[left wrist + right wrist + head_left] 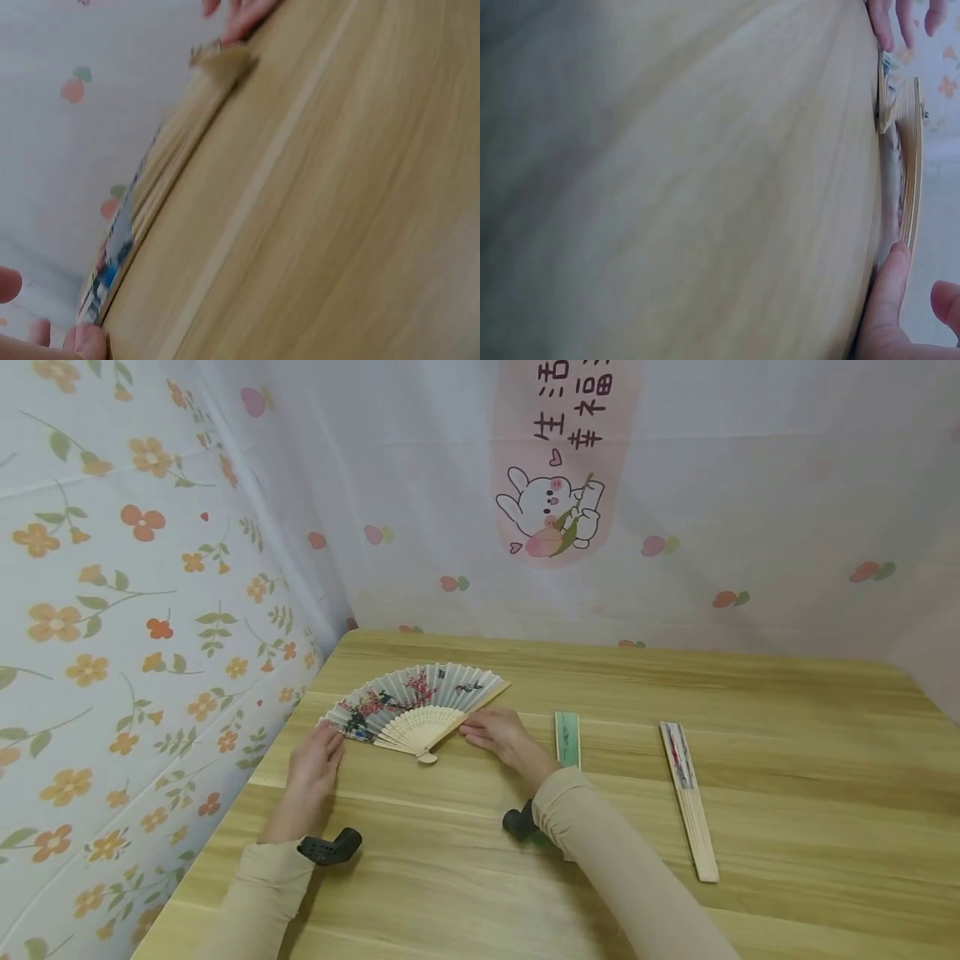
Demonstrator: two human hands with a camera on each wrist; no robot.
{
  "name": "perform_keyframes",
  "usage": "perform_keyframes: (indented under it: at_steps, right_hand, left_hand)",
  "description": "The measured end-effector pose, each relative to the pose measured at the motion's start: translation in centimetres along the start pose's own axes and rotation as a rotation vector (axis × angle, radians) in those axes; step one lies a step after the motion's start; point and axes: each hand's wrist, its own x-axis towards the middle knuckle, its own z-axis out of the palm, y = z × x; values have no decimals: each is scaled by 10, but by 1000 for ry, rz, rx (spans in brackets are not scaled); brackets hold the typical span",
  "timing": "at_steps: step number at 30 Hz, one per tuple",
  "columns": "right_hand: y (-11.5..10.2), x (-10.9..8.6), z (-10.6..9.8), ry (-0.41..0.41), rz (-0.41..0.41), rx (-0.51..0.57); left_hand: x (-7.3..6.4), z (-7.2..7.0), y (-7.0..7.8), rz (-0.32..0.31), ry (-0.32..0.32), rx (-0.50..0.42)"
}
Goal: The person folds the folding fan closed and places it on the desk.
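Note:
An unfolded hand fan point(420, 706) with pink blossoms and pale wooden ribs lies spread on the table. At its left end, fingers of my left hand point(315, 764) touch the fan's edge. My right hand point(498, 735) is at the opposite side, its fingers against the outer wooden rib. In the right wrist view, one straight finger point(889, 289) of that hand touches the rib, while the thumb stands apart. Toward the top of the left wrist view, the fan's pivot end point(221, 64) lifts slightly off the tabletop.
A folded green fan point(567, 739) lies partly beneath the right forearm. Farther right is another folded fan point(688, 802) with pale ribs. The wooden table point(810, 777) meets a floral curtain point(142, 635) at left and a printed cloth point(420, 468) behind.

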Motion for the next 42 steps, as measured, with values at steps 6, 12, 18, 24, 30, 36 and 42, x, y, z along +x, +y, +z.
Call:
perform_keyframes:
  at_steps: [6,12,18,24,30,36,42]
  right_hand:
    - [-2,2,-1,13,-8,15]
    - [-5,4,-5,44,-11,2]
    - [-9,6,-8,69,-27,-17]
    - [-13,11,-11,112,-20,-6]
    - [-13,15,-14,121,-5,31]
    - [-14,16,-15,114,2,31]
    - [-15,17,-14,128,19,53]
  left_hand:
    - [16,-14,6,47,22,270]
    - [27,-25,10,59,70,517]
    - [36,-33,7,123,169,624]
    - [38,-32,6,171,207,605]
    - [38,-28,7,168,224,599]
    - [38,-25,8,174,220,706]
    - [40,-28,10,164,201,803]
